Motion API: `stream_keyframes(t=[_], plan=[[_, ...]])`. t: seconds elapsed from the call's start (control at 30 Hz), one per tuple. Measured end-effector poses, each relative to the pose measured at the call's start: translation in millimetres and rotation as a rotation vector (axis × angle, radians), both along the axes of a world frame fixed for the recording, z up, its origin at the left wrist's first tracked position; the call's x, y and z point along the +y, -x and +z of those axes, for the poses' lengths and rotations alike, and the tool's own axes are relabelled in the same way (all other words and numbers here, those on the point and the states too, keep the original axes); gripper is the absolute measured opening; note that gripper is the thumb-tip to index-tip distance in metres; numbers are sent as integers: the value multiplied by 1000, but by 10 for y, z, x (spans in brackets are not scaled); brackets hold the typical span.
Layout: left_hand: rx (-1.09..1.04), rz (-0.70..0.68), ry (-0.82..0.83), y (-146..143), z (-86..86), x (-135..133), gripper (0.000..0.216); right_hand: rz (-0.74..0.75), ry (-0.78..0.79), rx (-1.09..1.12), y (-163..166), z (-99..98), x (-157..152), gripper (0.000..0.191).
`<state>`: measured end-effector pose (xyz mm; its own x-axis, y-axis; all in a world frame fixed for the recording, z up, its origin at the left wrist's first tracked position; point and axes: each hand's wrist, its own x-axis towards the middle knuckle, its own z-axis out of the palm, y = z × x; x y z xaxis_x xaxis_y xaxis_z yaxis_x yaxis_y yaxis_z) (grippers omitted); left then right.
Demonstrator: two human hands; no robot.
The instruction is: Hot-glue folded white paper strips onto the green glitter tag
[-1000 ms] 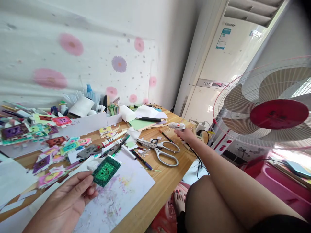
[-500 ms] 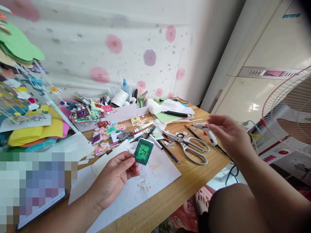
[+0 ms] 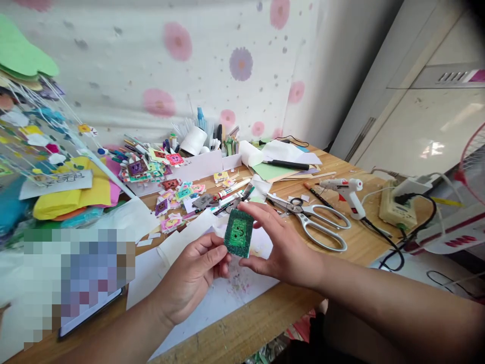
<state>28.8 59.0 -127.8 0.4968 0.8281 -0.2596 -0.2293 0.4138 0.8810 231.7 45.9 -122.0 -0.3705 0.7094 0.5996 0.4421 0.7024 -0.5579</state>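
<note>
A small green card [image 3: 238,232] with a darker green border and a little smiling face is held up over the white paper [image 3: 182,318]. Its lower left edge is pinched between the thumb and fingers of my left hand [image 3: 193,275]. My right hand [image 3: 290,247] is curved round the card's right side, fingertips at the top corner and thumb at the bottom corner. Behind the right hand lie silver-handled scissors [image 3: 326,227]. A white glue gun [image 3: 346,194] stands on the table farther right.
Small coloured cards [image 3: 184,194], pens and paper scraps cover the table behind my hands. A black-handled knife-like tool [image 3: 288,165] rests on stacked paper. A power strip [image 3: 397,207] with cords sits at the right edge. A blurred-out device [image 3: 91,313] lies at the left.
My right hand has come away from beside the glue gun and moved left to the green card. The glue gun stands on the table. The view has turned slightly.
</note>
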Motion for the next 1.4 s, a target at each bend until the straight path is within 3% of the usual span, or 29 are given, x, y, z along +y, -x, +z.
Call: stream_keyframes(t=[0.1, 0.27, 0.37, 0.43, 0.57, 0.73, 0.9, 1.03, 1.2, 1.4], plan=[[90, 7, -150, 39, -30, 53, 25, 27, -11, 7, -10, 27, 28, 85], [449, 74, -811, 158, -101, 124, 86, 90, 134, -127, -65, 87, 24, 90], [711, -16, -1155, 173, -91, 91, 102, 153, 211, -174, -61, 103, -11, 93], [794, -30, -1272, 151, -67, 58, 105, 164, 238, -158, -38, 106, -41, 93], [812, -15, -1307, 110, -42, 25, 105, 139, 254, -94, 13, 107, -102, 90], [690, 34, -1166, 131, -107, 31, 103, 123, 242, 75, -19, 158, -161, 94], [587, 105, -1175, 153, -131, 18, 85, 30, 580, 378, -66, 254, -194, 26], [690, 54, -1326, 160, -86, 5, 81, 68, 766, 415, -3, 255, -217, 27], [771, 23, -1443, 143, -37, 4, 76, -4, 752, 336, 67, 215, -236, 19], [766, -51, -1424, 127, -28, 3, 73, -19, 679, 233, 63, 237, -258, 11]])
